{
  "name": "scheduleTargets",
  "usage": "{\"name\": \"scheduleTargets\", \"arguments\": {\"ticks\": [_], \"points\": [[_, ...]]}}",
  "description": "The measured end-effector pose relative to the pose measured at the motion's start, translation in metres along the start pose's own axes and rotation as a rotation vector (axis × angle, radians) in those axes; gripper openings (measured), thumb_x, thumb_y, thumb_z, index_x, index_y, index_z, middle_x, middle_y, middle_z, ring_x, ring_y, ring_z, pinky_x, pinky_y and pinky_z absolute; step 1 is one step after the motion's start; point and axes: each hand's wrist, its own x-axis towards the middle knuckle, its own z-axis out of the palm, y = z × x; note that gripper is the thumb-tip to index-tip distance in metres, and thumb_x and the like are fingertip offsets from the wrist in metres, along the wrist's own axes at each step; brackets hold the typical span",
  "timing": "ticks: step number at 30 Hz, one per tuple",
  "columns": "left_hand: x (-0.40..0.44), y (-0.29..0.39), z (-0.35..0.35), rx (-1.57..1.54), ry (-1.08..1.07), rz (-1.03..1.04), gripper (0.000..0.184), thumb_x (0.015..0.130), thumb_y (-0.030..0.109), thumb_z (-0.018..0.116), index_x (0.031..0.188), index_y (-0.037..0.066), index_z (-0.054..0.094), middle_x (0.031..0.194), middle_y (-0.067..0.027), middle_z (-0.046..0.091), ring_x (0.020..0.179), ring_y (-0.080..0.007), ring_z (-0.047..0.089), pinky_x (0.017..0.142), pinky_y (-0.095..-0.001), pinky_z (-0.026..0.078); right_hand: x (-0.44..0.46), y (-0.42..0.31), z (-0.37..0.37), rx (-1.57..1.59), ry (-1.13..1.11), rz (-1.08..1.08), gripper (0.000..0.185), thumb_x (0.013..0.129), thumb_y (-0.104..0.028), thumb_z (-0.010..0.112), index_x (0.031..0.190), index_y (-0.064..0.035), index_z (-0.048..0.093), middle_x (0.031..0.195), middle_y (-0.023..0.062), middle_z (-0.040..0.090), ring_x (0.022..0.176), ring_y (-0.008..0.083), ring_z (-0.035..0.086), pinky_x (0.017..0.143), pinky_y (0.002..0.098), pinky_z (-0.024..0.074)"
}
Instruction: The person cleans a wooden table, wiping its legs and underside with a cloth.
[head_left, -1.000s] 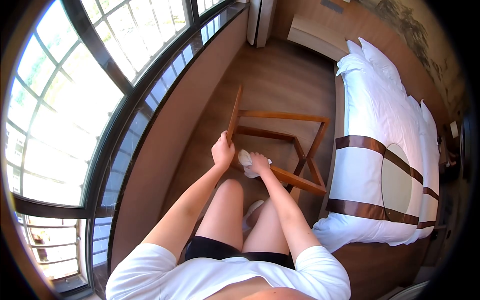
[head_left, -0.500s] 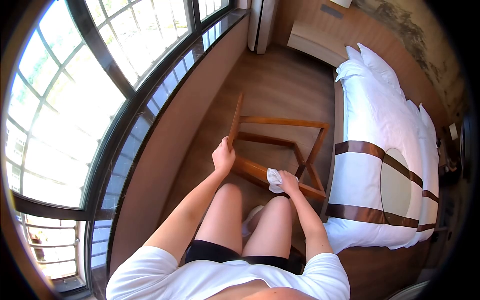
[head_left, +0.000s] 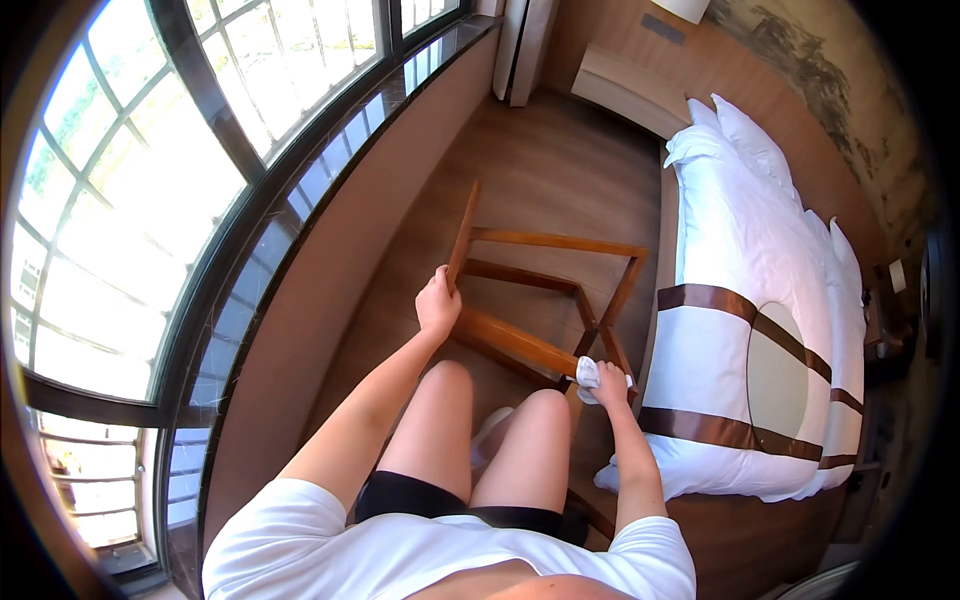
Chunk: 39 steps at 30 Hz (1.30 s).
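A brown wooden frame (head_left: pixel 545 240) with crossing legs lies tipped over on the floor in front of my knees. My left hand (head_left: pixel 438 303) is wrapped round its left bar, near the corner. Towards the right end of the nearest bar, my right hand (head_left: pixel 608 385) grips a white cloth (head_left: pixel 588 378) that is pressed against the wood. The fingers of my right hand are partly hidden by the cloth.
On the right stands a bed (head_left: pixel 720 240) with white bedding and brown bands. Large barred windows (head_left: pixel 130 250) and a dark sill run along the left. A bedside shelf (head_left: pixel 630 90) is at the back, and a curtain (head_left: pixel 520 50) hangs beside the window.
My right hand has slid the cloth along the near bar, from near my left hand to the right end. My left hand keeps its hold on the frame. The view has shifted slightly.
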Motion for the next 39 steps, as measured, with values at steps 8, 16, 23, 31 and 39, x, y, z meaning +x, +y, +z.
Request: {"name": "scheduleTargets", "arguments": {"ticks": [8, 16, 23, 31, 39], "points": [[0.000, 0.004, -0.005, 0.003, -0.013, -0.010, 0.039, 0.079, 0.009, 0.060, 0.118, 0.006, 0.054, 0.091, -0.0164, 0.067, 0.080, -0.0350, 0.065, 0.071, -0.0440, 0.053, 0.052, -0.073, 0.006, 0.001, -0.120, -0.114, 0.057, 0.057, -0.027, 0.084, 0.103, -0.0090, 0.056, 0.097, 0.0135, 0.062, 0.093, 0.0333, 0.062, 0.083, 0.0427, 0.0506], [0.000, 0.002, -0.002, 0.018, 0.001, -0.002, 0.040, 0.079, 0.009, 0.060, 0.118, 0.007, 0.054, 0.091, -0.0171, 0.067, 0.080, -0.0351, 0.065, 0.071, -0.0448, 0.053, 0.095, -0.168, 0.012, 0.015, -0.083, -0.159, 0.056, 0.057, -0.020, 0.082, 0.106, -0.0100, 0.056, 0.097, 0.0129, 0.062, 0.093, 0.0326, 0.063, 0.080, 0.0427, 0.0510], [0.000, 0.002, -0.001, -0.008, 0.013, -0.007, 0.041, 0.078, 0.010, 0.061, 0.119, 0.007, 0.054, 0.090, -0.0176, 0.067, 0.080, -0.0358, 0.065, 0.072, -0.0452, 0.053, 0.132, -0.258, 0.036, -0.129, 0.036, -0.072, 0.022, 0.081, -0.016, 0.063, 0.102, -0.0143, 0.058, 0.097, 0.0077, 0.064, 0.093, 0.0252, 0.064, 0.077, 0.0391, 0.0462], [0.001, 0.001, -0.001, 0.003, -0.019, -0.034, 0.037, 0.081, 0.013, 0.061, 0.117, 0.009, 0.053, 0.091, -0.0169, 0.067, 0.082, -0.0361, 0.065, 0.071, -0.0448, 0.052, 0.123, -0.254, 0.037, -0.103, 0.215, -0.272, 0.016, 0.083, -0.011, 0.056, 0.099, -0.0106, 0.057, 0.088, 0.0076, 0.059, 0.085, 0.0255, 0.061, 0.075, 0.0382, 0.0456], [0.000, 0.001, -0.003, 0.017, 0.010, 0.024, 0.041, 0.079, 0.009, 0.060, 0.120, 0.005, 0.054, 0.093, -0.0166, 0.067, 0.079, -0.0345, 0.065, 0.069, -0.0440, 0.053, 0.066, -0.135, -0.001, -0.023, 0.089, -0.496, 0.080, 0.059, -0.012, 0.081, 0.129, -0.0073, 0.045, 0.106, 0.0122, 0.053, 0.101, 0.0293, 0.054, 0.088, 0.0394, 0.0434]]}}
